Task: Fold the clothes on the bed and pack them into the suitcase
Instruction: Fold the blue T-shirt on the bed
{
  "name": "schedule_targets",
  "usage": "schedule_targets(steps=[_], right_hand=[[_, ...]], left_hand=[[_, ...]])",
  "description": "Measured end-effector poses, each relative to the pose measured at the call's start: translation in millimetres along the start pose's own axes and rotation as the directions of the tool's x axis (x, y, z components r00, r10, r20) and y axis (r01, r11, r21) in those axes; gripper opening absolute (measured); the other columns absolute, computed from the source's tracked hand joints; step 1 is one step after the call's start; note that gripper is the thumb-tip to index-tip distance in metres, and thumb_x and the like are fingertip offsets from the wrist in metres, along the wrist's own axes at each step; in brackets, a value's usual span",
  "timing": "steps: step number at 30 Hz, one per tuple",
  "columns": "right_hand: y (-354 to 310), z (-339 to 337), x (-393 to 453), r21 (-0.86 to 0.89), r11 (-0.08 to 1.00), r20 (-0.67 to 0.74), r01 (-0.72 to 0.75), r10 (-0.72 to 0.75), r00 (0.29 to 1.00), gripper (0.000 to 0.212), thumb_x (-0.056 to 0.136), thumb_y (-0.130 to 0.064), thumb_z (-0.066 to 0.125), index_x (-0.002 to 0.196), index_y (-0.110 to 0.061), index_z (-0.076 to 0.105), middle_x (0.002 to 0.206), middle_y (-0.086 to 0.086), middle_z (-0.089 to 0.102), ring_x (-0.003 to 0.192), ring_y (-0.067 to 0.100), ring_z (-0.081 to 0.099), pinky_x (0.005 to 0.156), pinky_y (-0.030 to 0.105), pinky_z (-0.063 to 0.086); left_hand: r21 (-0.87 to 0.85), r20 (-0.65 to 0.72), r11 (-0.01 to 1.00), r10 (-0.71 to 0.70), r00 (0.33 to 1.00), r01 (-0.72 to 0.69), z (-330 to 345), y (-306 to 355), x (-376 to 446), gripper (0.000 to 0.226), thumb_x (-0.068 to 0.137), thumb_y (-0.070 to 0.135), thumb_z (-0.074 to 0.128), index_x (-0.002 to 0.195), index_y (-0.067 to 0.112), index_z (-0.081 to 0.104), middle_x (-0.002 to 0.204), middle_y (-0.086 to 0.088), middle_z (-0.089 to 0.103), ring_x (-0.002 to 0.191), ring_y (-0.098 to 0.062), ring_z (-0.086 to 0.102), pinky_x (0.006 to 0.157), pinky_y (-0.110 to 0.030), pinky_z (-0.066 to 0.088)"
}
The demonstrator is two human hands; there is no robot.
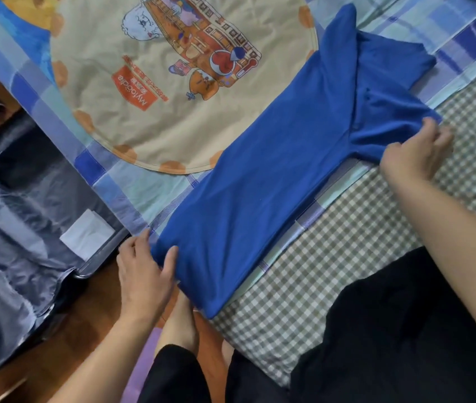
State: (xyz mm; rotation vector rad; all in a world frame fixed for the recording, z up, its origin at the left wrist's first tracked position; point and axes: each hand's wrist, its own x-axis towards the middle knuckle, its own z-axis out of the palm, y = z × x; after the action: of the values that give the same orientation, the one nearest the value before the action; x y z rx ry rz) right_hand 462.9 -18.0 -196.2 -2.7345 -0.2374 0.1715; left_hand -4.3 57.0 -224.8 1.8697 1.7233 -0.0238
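A blue T-shirt [283, 158] lies stretched out on the bed, folded lengthwise, its hem near the bed's edge and its sleeves toward the upper right. My left hand [143, 274] grips the hem corner at the bed's edge, thumb on top of the cloth. My right hand [417, 149] pinches the edge of the near sleeve at the right. An open suitcase [21, 216] with grey lining lies on the floor at the left, below the bed's edge.
The bed carries a blue plaid cover with a round cartoon print [172, 82] and a grey checked sheet [347, 257]. A black garment [405, 330] lies at the lower right. A white paper [87, 237] lies in the suitcase. Wooden floor [79, 330] shows at lower left.
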Motion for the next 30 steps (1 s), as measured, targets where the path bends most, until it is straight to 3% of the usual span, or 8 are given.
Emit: schedule_targets(steps=[4,7,12,16,20,26,28,30], right_hand=[[0.6,17.6,-39.8,-0.036,0.936,0.156,0.350,-0.341,0.927,0.055,0.089,-0.011,0.055,0.143,-0.011,0.044,0.148,0.013,0.035,0.132,0.036,0.035,0.114,0.040,0.026],[-13.7,24.2,-61.3,0.001,0.936,0.144,0.351,-0.348,0.926,0.049,0.087,-0.011,0.056,0.136,-0.010,0.052,0.141,0.014,0.041,0.129,0.036,0.037,0.112,0.036,0.024],[-30.3,25.5,-110.9,0.198,0.979,0.259,-0.048,-0.005,0.966,0.043,0.093,-0.013,0.055,0.136,-0.011,0.048,0.141,0.010,0.039,0.122,0.026,0.048,0.097,0.026,0.033],[-22.9,29.4,-181.2,0.313,0.919,0.347,-0.241,0.126,0.929,0.050,0.097,-0.018,0.057,0.145,-0.014,0.040,0.135,0.002,0.047,0.109,0.015,0.055,0.087,0.017,0.043],[-24.2,31.4,-247.4,0.389,0.798,0.438,-0.461,0.280,0.854,0.053,0.100,-0.025,0.059,0.148,-0.019,0.038,0.125,-0.006,0.054,0.107,0.008,0.057,0.089,0.023,0.045],[-31.7,57.0,-314.6,0.333,0.734,0.452,-0.593,0.427,0.783,0.010,0.098,-0.023,0.062,0.105,-0.017,0.058,0.095,-0.005,0.069,0.085,0.012,0.068,0.070,0.027,0.054],[-33.9,58.7,-333.8,0.269,0.759,0.394,-0.593,0.475,0.787,0.010,0.098,-0.021,0.061,0.093,-0.012,0.062,0.089,0.005,0.070,0.086,0.026,0.069,0.069,0.035,0.054],[-44.2,52.1,-342.4,0.132,0.782,0.381,-0.608,0.527,0.760,0.017,0.096,-0.022,0.063,0.096,-0.006,0.059,0.091,0.010,0.068,0.087,0.033,0.066,0.062,0.031,0.047]], left_hand=[[0.130,0.288,0.989,0.024,0.957,-0.063,-7.6,0.9,53.3,0.039,0.085,0.062,0.065,0.088,0.024,0.061,0.103,-0.005,0.055,0.103,-0.028,0.051,0.086,-0.040,0.044],[-0.114,0.510,0.991,0.120,0.852,-0.072,-25.9,11.4,55.9,0.020,0.092,0.043,0.070,0.083,0.027,0.062,0.084,0.004,0.067,0.080,-0.018,0.065,0.066,-0.029,0.046],[-0.432,0.567,0.879,0.090,0.819,0.202,-45.4,-4.0,42.3,0.027,0.087,0.031,0.075,0.089,0.008,0.060,0.070,0.010,0.069,0.067,-0.011,0.065,0.059,-0.018,0.050],[-0.385,0.685,0.905,0.148,0.714,0.182,-43.2,-26.5,48.3,0.046,0.077,0.052,0.079,0.108,0.018,0.074,0.104,-0.009,0.077,0.096,-0.037,0.073,0.088,-0.053,0.058],[-0.359,0.779,0.908,0.164,0.605,0.216,-32.2,-37.4,74.2,0.033,0.079,0.042,0.080,0.105,0.024,0.075,0.108,-0.009,0.077,0.102,-0.031,0.074,0.096,-0.057,0.053],[-0.336,0.885,0.910,0.218,0.411,0.243,-29.3,-45.2,91.0,0.024,0.088,0.027,0.076,0.110,0.020,0.072,0.110,-0.014,0.076,0.102,-0.045,0.070,0.094,-0.062,0.053],[-0.247,0.905,0.957,0.173,0.389,0.150,-40.7,-49.1,89.8,0.016,0.087,0.024,0.074,0.103,0.021,0.072,0.097,-0.008,0.077,0.089,-0.035,0.074,0.087,-0.055,0.058],[-0.036,0.927,0.983,0.099,0.362,-0.178,-57.3,-48.6,96.3,0.021,0.077,0.032,0.064,0.094,0.021,0.069,0.086,-0.001,0.074,0.080,-0.023,0.071,0.078,-0.045,0.058]])
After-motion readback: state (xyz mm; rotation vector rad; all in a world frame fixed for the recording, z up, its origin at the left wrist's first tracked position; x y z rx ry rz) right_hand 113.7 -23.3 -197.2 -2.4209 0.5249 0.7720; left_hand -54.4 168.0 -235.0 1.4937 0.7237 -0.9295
